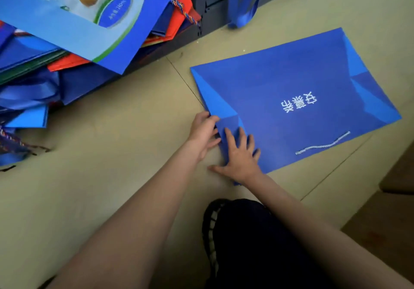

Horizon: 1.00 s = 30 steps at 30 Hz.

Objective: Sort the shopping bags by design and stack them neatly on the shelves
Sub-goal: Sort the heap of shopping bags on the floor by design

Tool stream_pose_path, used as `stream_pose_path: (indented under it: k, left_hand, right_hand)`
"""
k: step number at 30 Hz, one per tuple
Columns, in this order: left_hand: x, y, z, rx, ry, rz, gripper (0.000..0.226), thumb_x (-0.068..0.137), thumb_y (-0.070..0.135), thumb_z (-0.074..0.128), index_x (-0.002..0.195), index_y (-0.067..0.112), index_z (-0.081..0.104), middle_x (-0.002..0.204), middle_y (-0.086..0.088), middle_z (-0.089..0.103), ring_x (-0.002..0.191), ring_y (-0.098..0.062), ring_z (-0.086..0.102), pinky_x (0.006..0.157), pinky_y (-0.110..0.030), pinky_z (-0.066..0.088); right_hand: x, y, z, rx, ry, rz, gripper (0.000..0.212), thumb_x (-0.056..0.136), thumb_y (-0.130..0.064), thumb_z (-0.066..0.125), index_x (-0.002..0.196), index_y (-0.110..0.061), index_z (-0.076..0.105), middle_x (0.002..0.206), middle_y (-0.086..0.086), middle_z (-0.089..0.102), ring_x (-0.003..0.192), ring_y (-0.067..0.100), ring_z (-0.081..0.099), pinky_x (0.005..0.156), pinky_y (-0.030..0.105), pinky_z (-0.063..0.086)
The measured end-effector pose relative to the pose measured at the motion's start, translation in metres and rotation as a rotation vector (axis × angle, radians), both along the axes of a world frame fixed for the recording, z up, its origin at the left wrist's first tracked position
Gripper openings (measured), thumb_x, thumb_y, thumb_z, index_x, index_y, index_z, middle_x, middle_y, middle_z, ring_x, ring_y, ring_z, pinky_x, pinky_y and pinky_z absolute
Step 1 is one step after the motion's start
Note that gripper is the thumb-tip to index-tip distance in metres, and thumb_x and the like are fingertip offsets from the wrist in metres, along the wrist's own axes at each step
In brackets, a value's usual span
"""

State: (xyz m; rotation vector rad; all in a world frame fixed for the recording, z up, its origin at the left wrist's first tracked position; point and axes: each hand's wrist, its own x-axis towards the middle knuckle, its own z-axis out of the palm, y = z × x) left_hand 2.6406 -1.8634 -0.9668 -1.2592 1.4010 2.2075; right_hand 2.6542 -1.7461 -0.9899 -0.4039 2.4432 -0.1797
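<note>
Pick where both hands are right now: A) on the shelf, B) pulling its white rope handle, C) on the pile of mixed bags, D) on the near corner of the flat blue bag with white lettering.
D: the left hand and right hand lie together on the folded corner of the flat blue bag.

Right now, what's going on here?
A person crouches on the floor over a flat blue bag with white lettering. The right hand presses flat on its near corner; the left hand touches the folded edge beside it. A mixed pile of blue and red bags lies to the left, unsorted. Nothing from this bag is on the shelf yet.
</note>
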Motion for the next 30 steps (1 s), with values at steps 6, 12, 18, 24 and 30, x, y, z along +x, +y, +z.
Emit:
stream_pose_path:
  k: [6,12,18,24,30]
  left_hand:
    - [0.002,-0.027,0.008,-0.579,0.118,-0.299,0.038,0.092,0.005,0.045,0.130,0.008,0.044,0.101,-0.001,0.056,0.098,-0.026,0.061,0.085,-0.028,0.042]
    - [0.035,-0.080,0.045,-1.312,0.370,-0.695,0.042,0.088,0.004,0.043,0.129,0.010,0.047,0.121,-0.006,0.050,0.095,-0.021,0.058,0.083,-0.034,0.047]
    - [0.054,-0.148,0.103,-1.928,0.581,-0.910,0.050,0.072,0.015,0.045,0.122,0.011,0.045,0.120,-0.014,0.054,0.104,-0.028,0.043,0.081,-0.037,0.033]
    - [0.045,-0.198,0.107,-1.803,-0.240,-1.057,0.059,0.098,0.043,0.039,0.150,0.033,0.012,0.158,-0.003,0.009,0.141,-0.039,0.013,0.109,-0.049,0.027]
    - [0.067,-0.198,0.102,-1.862,0.216,-0.935,0.048,0.095,0.004,0.049,0.141,0.017,0.041,0.142,-0.007,0.047,0.129,-0.030,0.047,0.088,-0.039,0.051]
  right_hand:
    - [-0.065,0.032,0.009,-0.011,0.174,-0.003,0.062,0.087,-0.004,0.049,0.141,-0.022,0.026,0.147,0.009,0.019,0.127,0.038,0.026,0.096,0.049,0.038]
    - [-0.112,0.014,0.030,-0.271,0.042,-0.318,0.065,0.085,-0.018,0.066,0.141,-0.014,0.032,0.141,0.015,0.032,0.124,0.034,0.040,0.098,0.038,0.037]
    - [-0.089,-0.088,0.081,-1.029,-0.386,-0.842,0.060,0.086,-0.033,0.067,0.136,-0.024,0.034,0.131,0.003,0.044,0.117,0.025,0.048,0.092,0.040,0.051]
    - [-0.072,-0.154,0.117,-1.244,-0.585,-0.802,0.061,0.089,-0.024,0.064,0.139,-0.023,0.030,0.109,-0.003,0.048,0.116,0.028,0.053,0.095,0.044,0.050]
    - [-0.092,-0.134,0.126,-1.164,-0.468,-0.738,0.071,0.085,-0.034,0.067,0.142,-0.029,0.025,0.133,0.001,0.041,0.118,0.028,0.051,0.094,0.042,0.050]
